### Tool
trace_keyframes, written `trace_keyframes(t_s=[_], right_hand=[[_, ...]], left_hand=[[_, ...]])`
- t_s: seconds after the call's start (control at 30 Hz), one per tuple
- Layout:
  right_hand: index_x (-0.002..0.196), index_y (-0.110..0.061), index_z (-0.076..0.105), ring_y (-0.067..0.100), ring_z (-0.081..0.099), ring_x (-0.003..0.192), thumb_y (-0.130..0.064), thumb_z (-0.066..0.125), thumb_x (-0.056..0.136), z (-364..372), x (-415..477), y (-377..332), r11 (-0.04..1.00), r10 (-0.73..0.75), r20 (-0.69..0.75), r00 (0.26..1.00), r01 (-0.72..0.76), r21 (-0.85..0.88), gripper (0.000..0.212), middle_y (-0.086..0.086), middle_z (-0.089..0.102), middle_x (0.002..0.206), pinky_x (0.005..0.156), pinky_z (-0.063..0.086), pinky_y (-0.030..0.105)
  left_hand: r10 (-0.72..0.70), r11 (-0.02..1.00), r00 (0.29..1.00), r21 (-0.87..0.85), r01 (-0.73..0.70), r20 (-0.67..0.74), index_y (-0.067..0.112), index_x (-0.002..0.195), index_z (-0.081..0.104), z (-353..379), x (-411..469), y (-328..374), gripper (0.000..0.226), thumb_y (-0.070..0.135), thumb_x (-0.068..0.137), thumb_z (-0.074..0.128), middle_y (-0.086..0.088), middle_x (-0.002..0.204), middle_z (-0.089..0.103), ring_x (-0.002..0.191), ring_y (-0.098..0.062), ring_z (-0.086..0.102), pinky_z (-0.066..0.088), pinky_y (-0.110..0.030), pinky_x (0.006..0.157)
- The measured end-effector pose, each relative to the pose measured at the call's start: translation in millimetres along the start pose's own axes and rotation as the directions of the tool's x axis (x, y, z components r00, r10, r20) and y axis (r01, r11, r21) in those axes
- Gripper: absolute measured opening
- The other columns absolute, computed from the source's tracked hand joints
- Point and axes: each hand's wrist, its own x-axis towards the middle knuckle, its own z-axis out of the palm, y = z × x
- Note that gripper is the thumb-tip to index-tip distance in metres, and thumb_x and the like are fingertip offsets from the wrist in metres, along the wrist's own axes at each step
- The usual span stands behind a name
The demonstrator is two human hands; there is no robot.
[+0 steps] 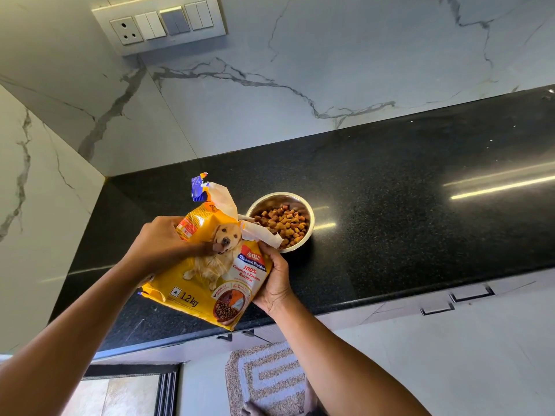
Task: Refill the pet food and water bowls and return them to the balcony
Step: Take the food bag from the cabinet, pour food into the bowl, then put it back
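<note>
A yellow dog food bag point(210, 277) with a dog picture is held tilted above the black counter, its torn open top next to the bowl's rim. My left hand point(163, 244) grips the bag's upper left side. Under the bag's right side, my right hand point(274, 280) supports it. A steel bowl point(309, 211) stands on the counter just beyond the bag, holding brown and orange kibble point(283, 225). No water bowl is in view.
The black granite counter point(390, 205) runs right along a white marble wall, with a corner at the left. A switch panel point(159, 22) sits high on the wall. Below the counter edge lie cabinet fronts, a patterned floor mat point(267, 379) and a doorway threshold.
</note>
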Motion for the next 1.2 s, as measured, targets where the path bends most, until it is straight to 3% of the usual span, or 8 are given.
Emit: trace_keyframes(t_s=[0.13, 0.2, 0.3, 0.43, 0.6, 0.87, 1.03, 1.2], right_hand=[[0.134, -0.018, 0.070, 0.034, 0.070, 0.114, -0.048, 0.058, 0.097, -2, 1, 2, 1.000, 0.012, -0.013, 1.000, -0.012, 0.006, 0.049, 0.017, 0.072, 0.128, 0.097, 0.057, 0.053], [0.133, -0.017, 0.071, 0.035, 0.070, 0.115, -0.048, 0.057, 0.098, -3, 1, 2, 1.000, 0.027, -0.013, 1.000, -0.027, 0.006, 0.049, 0.017, 0.071, 0.128, 0.101, 0.054, 0.054], [0.130, -0.016, 0.073, 0.035, 0.070, 0.114, -0.049, 0.067, 0.091, 0, -2, 2, 0.999, 0.027, -0.001, 1.000, -0.027, -0.022, 0.052, 0.017, 0.072, 0.127, 0.102, 0.053, 0.054], [0.137, -0.014, 0.068, 0.037, 0.067, 0.118, -0.052, 0.081, 0.081, 4, -5, 2, 0.999, 0.005, 0.031, 1.000, -0.004, -0.031, 0.069, 0.019, 0.069, 0.131, 0.105, 0.050, 0.056], [0.142, -0.013, 0.064, 0.037, 0.065, 0.119, -0.051, 0.072, 0.088, 3, -5, 5, 1.000, 0.011, 0.016, 1.000, -0.011, -0.002, 0.066, 0.020, 0.067, 0.133, 0.106, 0.049, 0.056], [0.140, -0.014, 0.063, 0.036, 0.068, 0.114, -0.050, 0.055, 0.098, 6, -5, 0, 1.000, 0.021, -0.039, 0.999, -0.020, 0.017, 0.056, 0.018, 0.069, 0.128, 0.100, 0.054, 0.053], [0.148, -0.012, 0.057, 0.036, 0.068, 0.115, -0.050, 0.058, 0.097, 10, -3, -3, 1.000, 0.023, -0.012, 1.000, -0.023, -0.006, 0.063, 0.019, 0.068, 0.130, 0.101, 0.054, 0.053], [0.143, -0.013, 0.062, 0.037, 0.067, 0.115, -0.050, 0.071, 0.087, 11, -4, -11, 0.999, 0.028, 0.027, 0.999, -0.027, -0.034, 0.068, 0.020, 0.067, 0.130, 0.104, 0.051, 0.055]], left_hand=[[0.001, 1.000, 1.000, -0.011, -0.001, 0.004, 0.037, 0.091, 0.063, 0, 0, 0, 0.085, 0.087, 0.023, 0.076, 0.002, 0.090, 0.075, 0.078, -0.017, 0.073, 0.063, -0.040, 0.075], [-0.008, 1.000, 1.000, -0.007, 0.009, 0.005, 0.035, 0.095, 0.064, 0, -2, 1, 0.088, 0.086, 0.024, 0.076, 0.001, 0.091, 0.075, 0.079, -0.018, 0.073, 0.063, -0.044, 0.081], [-0.013, 1.000, 1.000, 0.014, 0.013, 0.000, 0.032, 0.101, 0.067, -1, -2, -3, 0.113, 0.096, 0.008, 0.066, 0.001, 0.092, 0.076, 0.081, -0.021, 0.075, 0.063, -0.039, 0.076], [-0.009, 1.000, 1.000, -0.005, 0.009, -0.007, 0.036, 0.092, 0.066, -2, -4, -6, 0.102, 0.095, 0.009, 0.067, 0.004, 0.089, 0.076, 0.079, -0.018, 0.075, 0.061, -0.033, 0.069], [-0.016, 1.000, 1.000, -0.008, 0.016, -0.006, 0.035, 0.092, 0.067, -2, -6, -5, 0.104, 0.095, 0.007, 0.067, 0.005, 0.087, 0.076, 0.077, -0.017, 0.075, 0.057, -0.028, 0.062], [-0.008, 1.000, 1.000, -0.001, 0.008, -0.004, 0.033, 0.100, 0.067, -5, -3, 0, 0.113, 0.096, 0.006, 0.065, 0.003, 0.091, 0.076, 0.079, -0.019, 0.075, 0.059, -0.030, 0.064], [-0.004, 1.000, 1.000, -0.006, 0.004, 0.001, 0.028, 0.107, 0.068, -7, -1, 2, 0.122, 0.095, 0.005, 0.067, 0.001, 0.093, 0.076, 0.080, -0.020, 0.075, 0.059, -0.031, 0.066], [-0.006, 0.999, 1.000, -0.052, 0.006, -0.006, 0.033, 0.098, 0.067, -5, -2, 0, 0.111, 0.094, 0.005, 0.068, 0.001, 0.091, 0.076, 0.080, -0.021, 0.075, 0.059, -0.031, 0.065]])
